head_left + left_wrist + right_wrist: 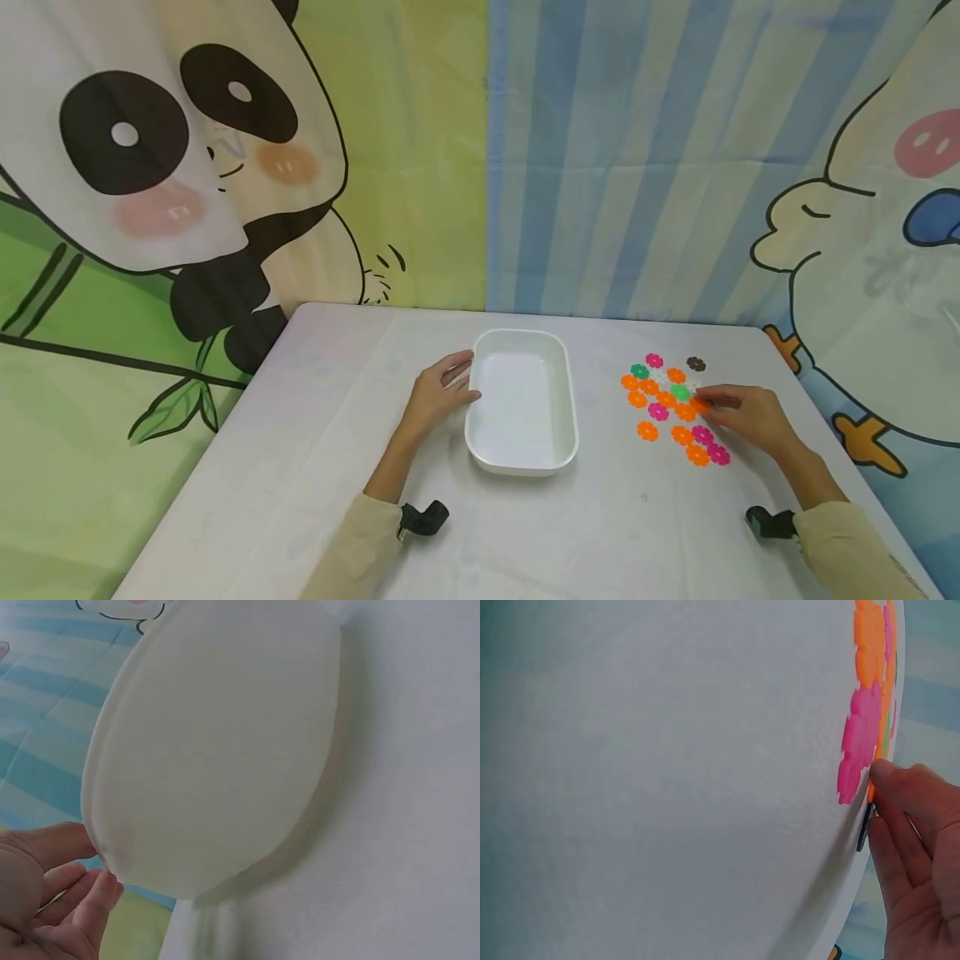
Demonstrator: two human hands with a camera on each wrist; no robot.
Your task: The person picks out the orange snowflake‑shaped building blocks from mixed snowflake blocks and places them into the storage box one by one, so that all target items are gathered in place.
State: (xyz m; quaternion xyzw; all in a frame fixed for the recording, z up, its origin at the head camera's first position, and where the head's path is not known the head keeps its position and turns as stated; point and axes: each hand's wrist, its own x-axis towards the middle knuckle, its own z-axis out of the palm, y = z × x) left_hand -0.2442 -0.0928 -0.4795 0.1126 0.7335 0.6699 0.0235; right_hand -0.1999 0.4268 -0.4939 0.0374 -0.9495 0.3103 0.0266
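The white table (262,450) bears a white, round-cornered tray (525,468). At the tray's 3 o'clock lie flower-shaped pieces (666,400), mostly orange, with pink and green among them; a dark brown piece (696,364) marks the group's 1 o'clock, two adjacent pink pieces (702,435) its 4 o'clock.

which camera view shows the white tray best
The head view: the white tray shows almost whole, rim and inside. The left wrist view gives mainly its outer side, close up and cropped; the right wrist view misses it entirely.
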